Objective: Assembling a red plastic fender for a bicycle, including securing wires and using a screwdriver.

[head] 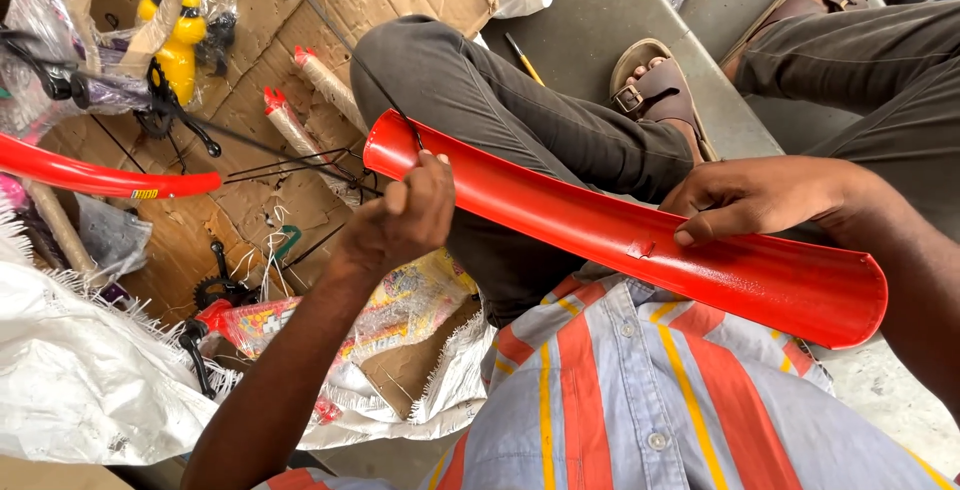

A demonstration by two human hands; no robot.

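The left hand [405, 218] is curled into a loose fist at the near end of a long red mudguard [620, 230], its fingers closed on that end and on a thin black wire [300, 165] that runs off to the left; exactly which of the two the fingertips pinch cannot be told. The right hand [755, 198] lies flat over the mudguard's upper edge, fingers together and thumb pressed down beside a small red tab [640, 248] riveted inside the trough. The mudguard rests slantwise across the person's lap, above a knee in dark grey trousers [480, 100] and a striped shirt [640, 400] of pale blue, red and yellow.

To the left, flattened brown cardboard [300, 10] covers the floor. On it lie two paper-wrapped rolls with red ends [310, 100], and a yellow plastic piece in a clear bag [180, 40] near the top left. A second red mudguard [100, 180] with a small yellow sticker comes in from the left edge. Lower down, a printed yellow-and-red wrapper [400, 300] sits just under the left wrist, beside a black sprocket [215, 290] and a white woven sack [80, 370]. A brown sandal [655, 95] rests on the grey floor at upper right.
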